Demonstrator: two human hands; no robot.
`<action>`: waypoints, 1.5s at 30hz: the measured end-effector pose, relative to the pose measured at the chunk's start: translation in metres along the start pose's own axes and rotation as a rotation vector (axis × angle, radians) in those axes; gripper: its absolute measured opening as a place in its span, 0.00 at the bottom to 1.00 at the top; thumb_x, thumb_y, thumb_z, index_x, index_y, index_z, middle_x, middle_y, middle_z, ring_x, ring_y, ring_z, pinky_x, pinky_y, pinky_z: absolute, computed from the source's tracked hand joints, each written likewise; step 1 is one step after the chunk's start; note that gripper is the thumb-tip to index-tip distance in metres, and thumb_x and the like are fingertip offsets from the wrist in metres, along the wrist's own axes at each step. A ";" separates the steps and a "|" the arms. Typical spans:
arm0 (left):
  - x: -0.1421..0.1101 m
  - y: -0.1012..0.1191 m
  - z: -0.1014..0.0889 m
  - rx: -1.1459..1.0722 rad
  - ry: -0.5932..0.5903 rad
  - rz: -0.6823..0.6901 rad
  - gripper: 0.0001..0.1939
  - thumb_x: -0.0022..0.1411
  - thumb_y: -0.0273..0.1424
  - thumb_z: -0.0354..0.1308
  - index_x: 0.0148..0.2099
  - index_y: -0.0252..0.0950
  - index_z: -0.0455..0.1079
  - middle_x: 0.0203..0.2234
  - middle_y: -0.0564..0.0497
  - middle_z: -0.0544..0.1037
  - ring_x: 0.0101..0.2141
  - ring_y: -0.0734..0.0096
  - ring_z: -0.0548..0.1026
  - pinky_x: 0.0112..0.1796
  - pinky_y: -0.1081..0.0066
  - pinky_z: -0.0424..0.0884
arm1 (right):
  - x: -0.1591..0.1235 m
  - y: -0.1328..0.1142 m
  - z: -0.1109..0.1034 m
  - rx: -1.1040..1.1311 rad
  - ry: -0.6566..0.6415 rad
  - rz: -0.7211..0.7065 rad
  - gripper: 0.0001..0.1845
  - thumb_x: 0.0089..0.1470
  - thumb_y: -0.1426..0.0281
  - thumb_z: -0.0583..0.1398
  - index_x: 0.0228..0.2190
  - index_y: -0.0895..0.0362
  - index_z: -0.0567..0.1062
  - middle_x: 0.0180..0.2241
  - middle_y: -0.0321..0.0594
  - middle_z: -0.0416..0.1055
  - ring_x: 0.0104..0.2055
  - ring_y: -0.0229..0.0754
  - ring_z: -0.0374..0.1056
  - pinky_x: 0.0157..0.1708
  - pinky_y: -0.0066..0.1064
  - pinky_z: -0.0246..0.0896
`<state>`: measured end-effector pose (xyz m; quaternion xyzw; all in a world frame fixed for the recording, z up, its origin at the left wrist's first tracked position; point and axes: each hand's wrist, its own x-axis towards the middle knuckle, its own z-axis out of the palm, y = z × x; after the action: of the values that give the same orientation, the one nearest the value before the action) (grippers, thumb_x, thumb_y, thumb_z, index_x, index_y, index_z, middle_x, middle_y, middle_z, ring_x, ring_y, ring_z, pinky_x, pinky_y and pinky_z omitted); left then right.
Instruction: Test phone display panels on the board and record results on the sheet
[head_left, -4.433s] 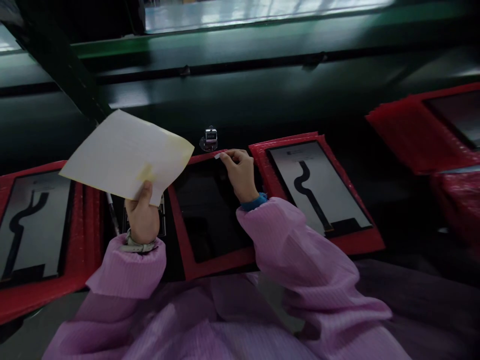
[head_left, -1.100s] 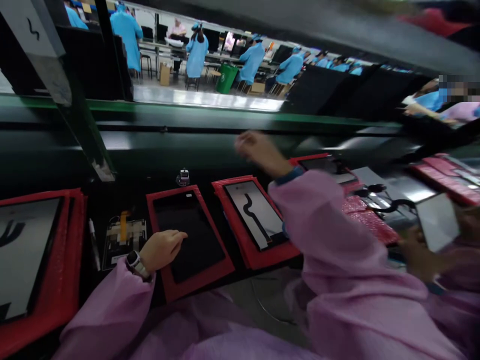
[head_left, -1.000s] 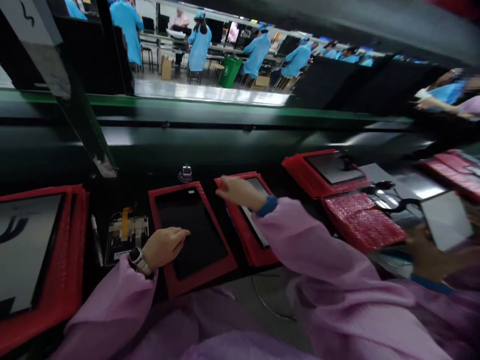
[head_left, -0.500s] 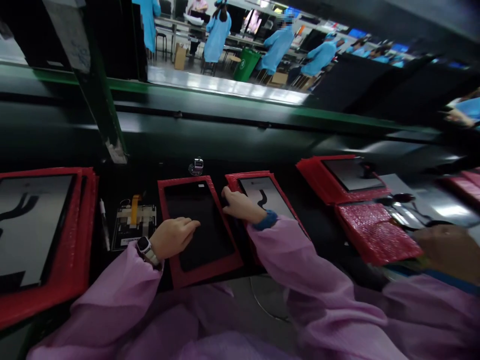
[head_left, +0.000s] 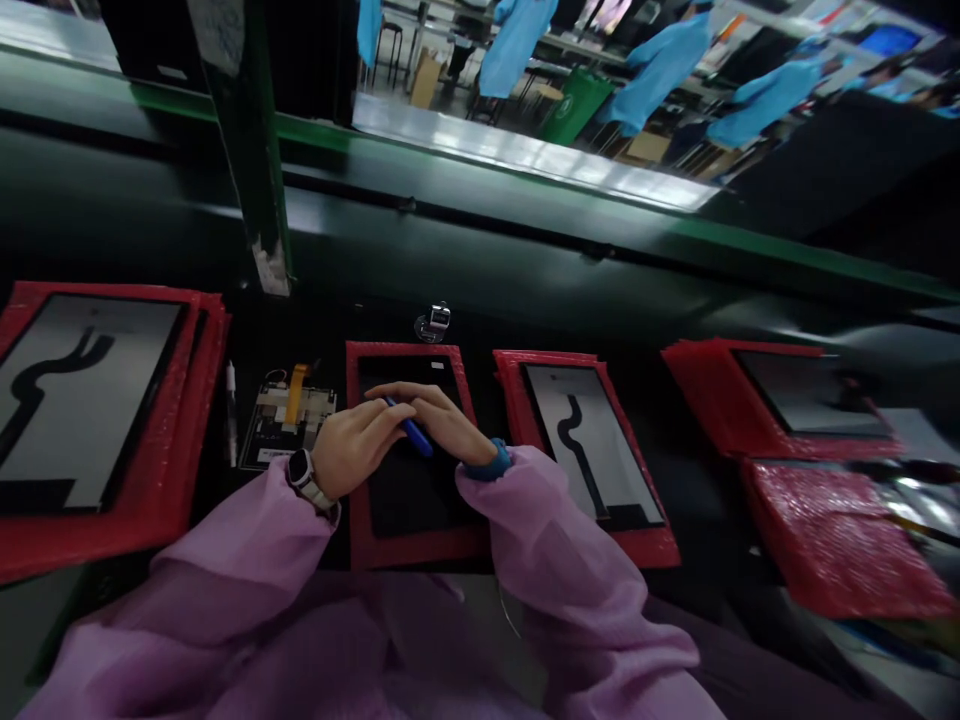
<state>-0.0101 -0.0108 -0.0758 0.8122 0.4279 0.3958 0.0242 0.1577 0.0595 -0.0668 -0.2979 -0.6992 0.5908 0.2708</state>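
The blue pen [head_left: 418,440] is above the middle of the dark panel [head_left: 420,500], the reference point for this report. It slants between the two hands; one end shows beside the fingers of the left hand [head_left: 356,445], and its longer part extends toward the wearer, under the fingers of the right hand [head_left: 435,412]. Fingers of both hands are close together and overlap around the pen. Which hand bears its weight cannot be determined, nor can the gap between thumb and fingers on either hand.

The dark panel lies flat on a red sleeve [head_left: 361,530], whose border shows around it. A small white label [head_left: 437,366] is at the panel's far right corner.

Right of the dark panel, a stack of red sleeves [head_left: 645,548] carries a grey panel [head_left: 600,430] with a curved black strip. Farther right are another red stack [head_left: 701,395] with a grey-faced panel [head_left: 810,390] on top and, nearer the wearer, a shiny red pouch [head_left: 840,530]; contents not discernible.

Left of the dark panel are a circuit assembly [head_left: 289,425] with an orange ribbon, a white pen [head_left: 232,410], then a large red stack [head_left: 169,470] bearing a grey panel with a forked black strip. Just beyond the dark panel's far edge stands a small metal device [head_left: 437,320].
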 end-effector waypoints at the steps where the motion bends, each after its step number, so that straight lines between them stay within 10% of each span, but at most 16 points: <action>1: 0.000 0.001 -0.001 -0.006 0.048 -0.007 0.16 0.78 0.33 0.41 0.54 0.37 0.70 0.37 0.49 0.79 0.39 0.71 0.79 0.41 0.73 0.74 | -0.003 0.002 0.003 -0.084 0.003 -0.044 0.13 0.57 0.63 0.58 0.35 0.57 0.79 0.31 0.38 0.75 0.36 0.39 0.70 0.43 0.32 0.67; 6: 0.003 0.003 0.002 -0.026 0.135 -0.238 0.21 0.76 0.45 0.44 0.56 0.34 0.65 0.33 0.51 0.76 0.36 0.70 0.77 0.38 0.71 0.72 | -0.016 0.007 0.014 -0.223 0.173 -0.084 0.11 0.59 0.61 0.60 0.34 0.56 0.78 0.29 0.37 0.73 0.31 0.38 0.68 0.36 0.31 0.64; 10: 0.006 0.003 0.009 -0.173 -0.034 -0.352 0.27 0.74 0.51 0.39 0.46 0.34 0.67 0.34 0.49 0.73 0.35 0.67 0.74 0.37 0.69 0.69 | -0.020 0.004 0.015 0.010 0.386 -0.005 0.24 0.62 0.50 0.58 0.29 0.57 0.76 0.22 0.34 0.66 0.22 0.32 0.58 0.25 0.27 0.56; 28: 0.027 0.027 0.020 -1.444 -0.323 -0.815 0.32 0.59 0.63 0.55 0.31 0.38 0.57 0.22 0.60 0.58 0.20 0.81 0.56 0.20 0.74 0.52 | -0.028 0.000 0.015 0.153 0.581 -0.190 0.23 0.61 0.50 0.59 0.24 0.54 0.69 0.24 0.34 0.62 0.24 0.34 0.54 0.24 0.29 0.53; 39: 0.015 0.020 0.023 -1.253 -0.164 -0.723 0.31 0.61 0.62 0.54 0.37 0.36 0.63 0.25 0.56 0.68 0.24 0.77 0.68 0.26 0.75 0.66 | -0.027 -0.017 0.011 0.089 0.335 -0.009 0.21 0.60 0.50 0.61 0.28 0.54 0.69 0.20 0.29 0.62 0.16 0.31 0.59 0.16 0.26 0.58; 45: 0.015 0.025 0.022 -1.055 -0.183 -0.741 0.27 0.67 0.57 0.48 0.33 0.37 0.60 0.18 0.60 0.62 0.17 0.80 0.58 0.20 0.76 0.55 | -0.026 -0.009 0.021 0.021 0.422 -0.046 0.24 0.59 0.49 0.61 0.26 0.56 0.71 0.23 0.34 0.66 0.23 0.33 0.64 0.21 0.26 0.62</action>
<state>0.0261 -0.0091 -0.0726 0.5205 0.4241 0.4473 0.5909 0.1589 0.0249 -0.0616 -0.3963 -0.6273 0.5163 0.4278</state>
